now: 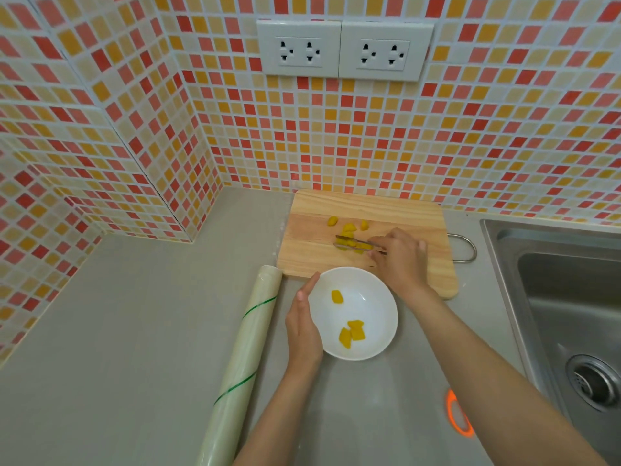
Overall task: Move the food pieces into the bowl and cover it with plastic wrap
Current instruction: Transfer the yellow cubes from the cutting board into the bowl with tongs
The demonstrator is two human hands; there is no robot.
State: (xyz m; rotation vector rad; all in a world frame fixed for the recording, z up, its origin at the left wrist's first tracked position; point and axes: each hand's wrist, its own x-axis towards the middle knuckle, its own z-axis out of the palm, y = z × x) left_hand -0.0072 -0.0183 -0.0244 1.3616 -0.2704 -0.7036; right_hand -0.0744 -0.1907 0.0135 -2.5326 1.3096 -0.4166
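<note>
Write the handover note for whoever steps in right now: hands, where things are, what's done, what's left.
Left hand: open, cupped against the left rim of the white bowl, steadying it.
Right hand: grip closed on metal tongs, tips at the yellow food pieces on the cutting board.
Done: three pieces already lie in the bowl.
Left: several pieces remain on the board; move them over, then cover the bowl with wrap from the plastic wrap roll, which lies untouched on the counter left of the bowl.

Counter (117, 331) left open; wrap roll (245, 358) flanks bowl (376, 331); sink (571, 297) right, seemingly clear.
</note>
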